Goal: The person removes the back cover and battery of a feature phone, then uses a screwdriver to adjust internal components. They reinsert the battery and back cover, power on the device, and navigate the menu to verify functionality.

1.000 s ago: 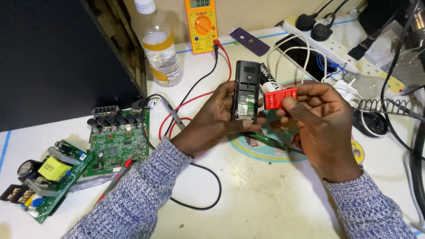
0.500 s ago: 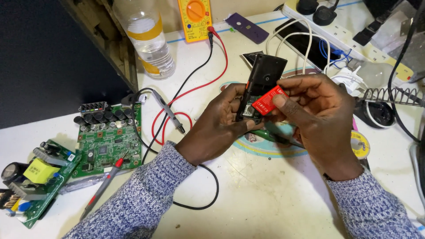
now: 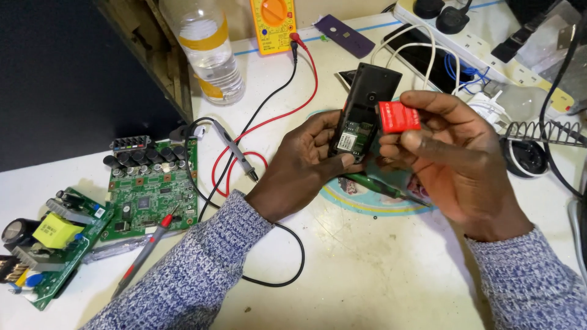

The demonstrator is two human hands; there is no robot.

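My left hand [image 3: 302,162] grips a small black phone [image 3: 365,107] with its back cover off, and its green board shows in the open bay. My right hand [image 3: 458,159] pinches a red flat battery [image 3: 398,117] between thumb and fingers, right beside the phone's open back. Both hands hover above a round colourful mat [image 3: 367,198] on the white table [image 3: 367,275]. A green-handled tool [image 3: 379,186] lies under the hands.
Two green circuit boards [image 3: 153,186] [image 3: 49,244] lie at the left with a red probe [image 3: 143,253]. A yellow multimeter [image 3: 272,24], a water bottle [image 3: 205,52], a white power strip [image 3: 483,46] and a soldering stand coil [image 3: 544,131] line the back and right.
My right hand has lifted the red battery slightly away from the phone's back. The phone has tilted more to the right, and my view has moved closer.
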